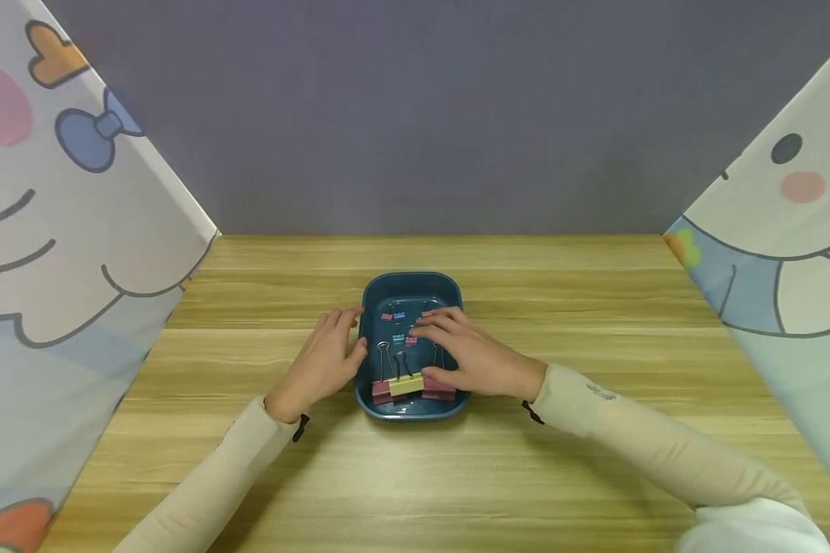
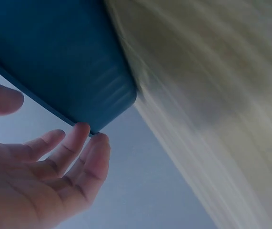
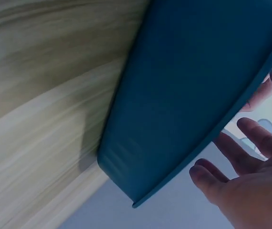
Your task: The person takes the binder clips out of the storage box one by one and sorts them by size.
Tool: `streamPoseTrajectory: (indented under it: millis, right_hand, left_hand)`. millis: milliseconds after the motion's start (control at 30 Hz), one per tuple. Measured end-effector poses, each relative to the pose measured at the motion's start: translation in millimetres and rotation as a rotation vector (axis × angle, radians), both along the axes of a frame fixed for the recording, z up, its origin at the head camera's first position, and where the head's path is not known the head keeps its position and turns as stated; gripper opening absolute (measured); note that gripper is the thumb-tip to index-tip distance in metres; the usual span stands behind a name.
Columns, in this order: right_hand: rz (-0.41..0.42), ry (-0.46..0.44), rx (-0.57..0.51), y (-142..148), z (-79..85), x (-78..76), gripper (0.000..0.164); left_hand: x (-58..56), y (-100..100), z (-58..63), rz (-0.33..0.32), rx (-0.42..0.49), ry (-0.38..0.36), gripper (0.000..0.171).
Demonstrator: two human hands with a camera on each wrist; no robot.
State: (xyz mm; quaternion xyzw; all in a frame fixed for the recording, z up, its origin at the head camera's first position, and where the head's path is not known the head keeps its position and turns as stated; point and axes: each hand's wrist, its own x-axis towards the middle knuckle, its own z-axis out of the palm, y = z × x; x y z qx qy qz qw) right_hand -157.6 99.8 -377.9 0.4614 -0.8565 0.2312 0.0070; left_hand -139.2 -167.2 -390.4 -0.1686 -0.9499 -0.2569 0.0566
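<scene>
A dark blue plastic tray (image 1: 408,418) stands on the table and holds binder clips. Along its near end lie a large yellow binder clip (image 1: 406,385) and a dark pink one (image 1: 382,392) at its left; another pink clip (image 1: 439,390) sits at the right, partly covered by my right thumb. Farther in are several small clips, among them a blue one (image 1: 399,316) and a teal one (image 1: 398,339). My left hand (image 1: 321,361) is beside the tray, its loosely bent fingertips at the left rim. My right hand (image 1: 473,353) reaches over the right rim, fingers spread above the clips, pinching nothing.
The tray rests on a wood-grain table (image 1: 560,307). A plain grey panel (image 1: 443,115) rises behind it. Cartoon-printed panels stand along the left (image 1: 97,253) and right (image 1: 788,230) sides.
</scene>
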Motion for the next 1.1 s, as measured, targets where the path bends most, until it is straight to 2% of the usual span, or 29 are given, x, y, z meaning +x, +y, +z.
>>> streamPoseTrajectory:
  millis: [267,600,1100]
  right_hand:
    - [0.013,-0.069,0.011,-9.1,-4.5,-0.7,0.047]
    - [0.071,-0.146,0.075,-19.6,-7.6,-1.4,0.031]
    - [0.119,-0.112,0.121,-28.7,-13.5,-0.7,0.019]
  left_hand:
    - [0.8,-4.7,-4.9,-0.005,-0.006,-0.031,0.045]
    - [1.1,-5.7,-4.8,-0.026,0.004,0.005,0.040]
    - [1.1,-4.7,-4.9,-0.053,0.010,0.006,0.041]
